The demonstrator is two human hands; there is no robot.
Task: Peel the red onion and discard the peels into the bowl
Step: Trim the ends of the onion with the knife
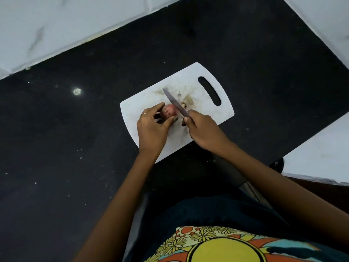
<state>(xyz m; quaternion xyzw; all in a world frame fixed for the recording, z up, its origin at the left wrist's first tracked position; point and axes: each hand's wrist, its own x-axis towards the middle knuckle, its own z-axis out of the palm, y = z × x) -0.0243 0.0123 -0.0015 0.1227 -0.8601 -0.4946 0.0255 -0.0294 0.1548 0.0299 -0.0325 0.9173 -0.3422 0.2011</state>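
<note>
- The red onion [169, 111] sits on a white cutting board [204, 110], near the middle of the board's left half.
- The left hand [153, 125] has its grip clamped on the red onion: the fingers [154, 108] curl over its far side and the thumb [172, 120] presses against its near side.
- A thin ring shows on one finger of the left hand.
- The right hand [201, 129] has its grip closed around the handle of a knife [175, 103]; the handle itself is hidden inside the hand.
- The knife's blade runs up and to the left from the right hand, its edge lying against the right side of the red onion and its tip over the bare board beyond.
- Small brownish scraps [186, 103] and stains lie on the board just to the right of the blade, between the onion and the board's oval handle slot [209, 91].
- The cutting board lies at an angle on a dark speckled desk [75, 148], with the slot end pointing toward the far right.
- Pale marbled tiles [56, 25] border the desk along the far left and at the right corner.
- Both forearms reach in from the lower edge, above a garment with a bright floral print [217, 244].
- The picture is slightly blurred, so how far the blade has entered the onion cannot be told.
</note>
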